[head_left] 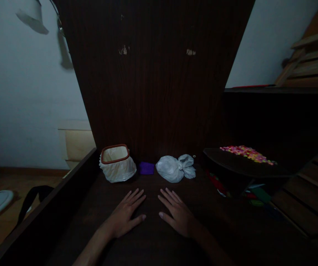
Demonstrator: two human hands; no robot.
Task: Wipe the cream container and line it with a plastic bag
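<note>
My left hand lies flat on the dark wooden surface, fingers spread and holding nothing. Beside it, my right hand rests palm down in the same way, also with nothing in it. Beyond the left hand stands a small bin with a brown rim and a white bag lining that hangs over its outside. A folded purple piece, its material unclear, lies between the bin and a knotted white plastic bag. That bag sits beyond my right hand, its contents hidden.
A dark upright panel rises behind these things. Along the left runs a raised edge. To the right, a low shelf bears a heap of small pink and yellow pieces. Dim coloured items lie beneath it.
</note>
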